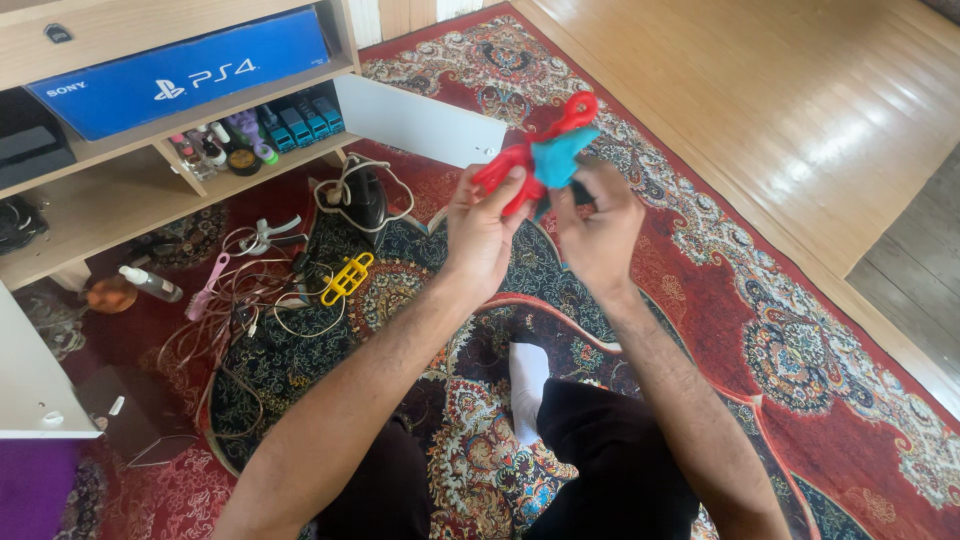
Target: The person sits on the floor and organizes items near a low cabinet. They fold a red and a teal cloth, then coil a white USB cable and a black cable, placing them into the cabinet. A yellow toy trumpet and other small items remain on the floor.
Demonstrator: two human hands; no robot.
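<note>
Seated on a red patterned carpet (780,300), a person lifts a red plastic scissor-like tool (520,160) wrapped in a teal cloth piece (562,155); the left hand (482,232) pinches the red handle, the right hand (598,232) grips the cloth. Tangled cables (250,300) lie near an open wooden shelf unit (120,190).

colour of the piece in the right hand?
Teal-blue piece, held by the right hand against a red toy; clearest in the head view.

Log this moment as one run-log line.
left hand: grips red plastic toy | right hand: holds blue piece against it | position: raised over patterned rug | nearby: tangled cables
</note>
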